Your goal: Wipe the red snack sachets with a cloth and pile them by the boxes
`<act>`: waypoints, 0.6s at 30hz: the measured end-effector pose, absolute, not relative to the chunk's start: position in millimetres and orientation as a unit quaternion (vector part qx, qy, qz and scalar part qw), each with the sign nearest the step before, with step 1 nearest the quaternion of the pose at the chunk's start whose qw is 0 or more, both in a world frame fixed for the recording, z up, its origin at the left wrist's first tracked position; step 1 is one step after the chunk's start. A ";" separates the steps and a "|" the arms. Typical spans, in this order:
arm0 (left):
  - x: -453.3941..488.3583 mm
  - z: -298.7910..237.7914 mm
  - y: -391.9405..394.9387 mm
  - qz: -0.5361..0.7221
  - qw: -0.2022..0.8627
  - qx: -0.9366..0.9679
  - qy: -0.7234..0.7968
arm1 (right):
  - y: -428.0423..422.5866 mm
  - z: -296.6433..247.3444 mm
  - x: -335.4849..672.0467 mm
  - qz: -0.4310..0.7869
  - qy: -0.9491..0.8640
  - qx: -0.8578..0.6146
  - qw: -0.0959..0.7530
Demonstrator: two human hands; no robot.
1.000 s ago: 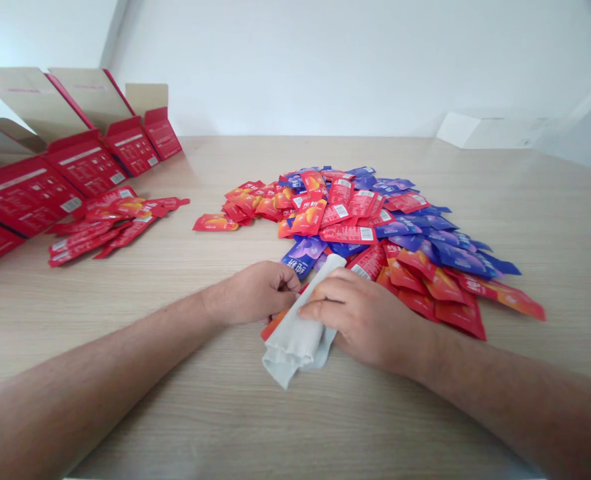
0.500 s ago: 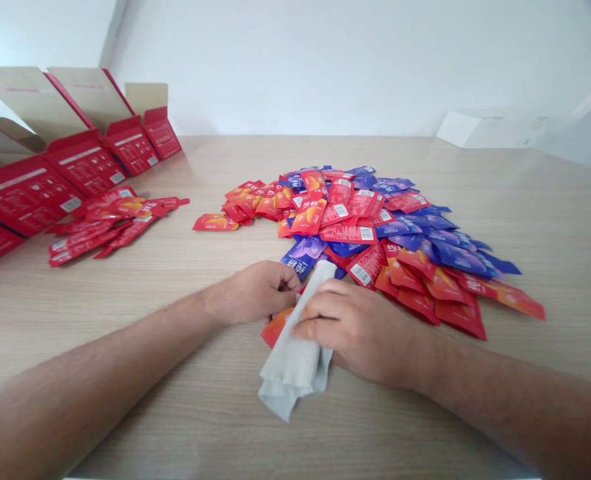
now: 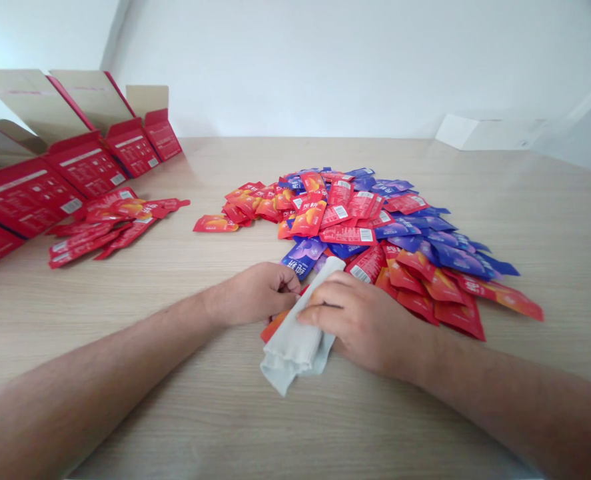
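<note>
My right hand (image 3: pixel 362 323) is closed on a folded white cloth (image 3: pixel 302 323), pressing it over a red and orange sachet (image 3: pixel 274 327). Most of that sachet is hidden under the cloth; its orange lower left end shows. At the sachet's upper end, my left hand (image 3: pixel 262 293) pinches its edge with curled fingers. Just beyond both hands lies a heap of red sachets (image 3: pixel 348 233) mixed with blue sachets (image 3: pixel 458 257). One blue sachet (image 3: pixel 302 257) rests right above my left fingers.
Several open red cartons (image 3: pixel 82 160) stand in a row at the left, flaps up. In front of them lies a smaller pile of red sachets (image 3: pixel 110 223). A white box-like object (image 3: pixel 490 132) sits at the back right of the wooden table (image 3: pixel 200 413).
My right hand has slid the cloth slightly up and to the right along the sachet. My left hand stays in place at the sachet's edge.
</note>
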State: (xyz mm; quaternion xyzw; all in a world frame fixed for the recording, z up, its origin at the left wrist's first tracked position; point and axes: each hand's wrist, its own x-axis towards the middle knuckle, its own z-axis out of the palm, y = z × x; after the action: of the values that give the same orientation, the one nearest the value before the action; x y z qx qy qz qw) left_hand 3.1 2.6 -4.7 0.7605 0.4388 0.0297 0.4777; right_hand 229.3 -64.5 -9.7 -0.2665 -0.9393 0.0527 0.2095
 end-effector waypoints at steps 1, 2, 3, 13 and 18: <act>3.0 -4.7 3.0 0.029 0.475 0.763 0.437 | -64.9 -8.9 228.7 0.052 -0.947 -0.250 0.196; 2.8 -4.7 3.5 0.030 0.474 0.764 0.436 | -65.1 -8.2 228.1 0.054 -0.954 -0.232 0.184; 2.7 -4.9 3.9 0.030 0.475 0.764 0.436 | -64.9 -8.0 227.8 0.057 -0.958 -0.218 0.179; 2.7 -5.3 3.2 0.035 0.481 0.762 0.433 | -61.6 -14.4 230.1 0.062 -0.951 -0.222 0.209; 1.8 -7.5 3.0 0.031 0.482 0.759 0.437 | -61.8 -14.7 231.2 0.072 -0.932 -0.273 0.229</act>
State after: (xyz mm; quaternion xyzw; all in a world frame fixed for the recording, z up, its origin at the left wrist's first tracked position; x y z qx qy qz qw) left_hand 1.8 3.0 -7.5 0.7589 0.4374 0.0307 0.4816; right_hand 231.2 -61.8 -14.7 -0.2725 -0.9316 0.0721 0.2293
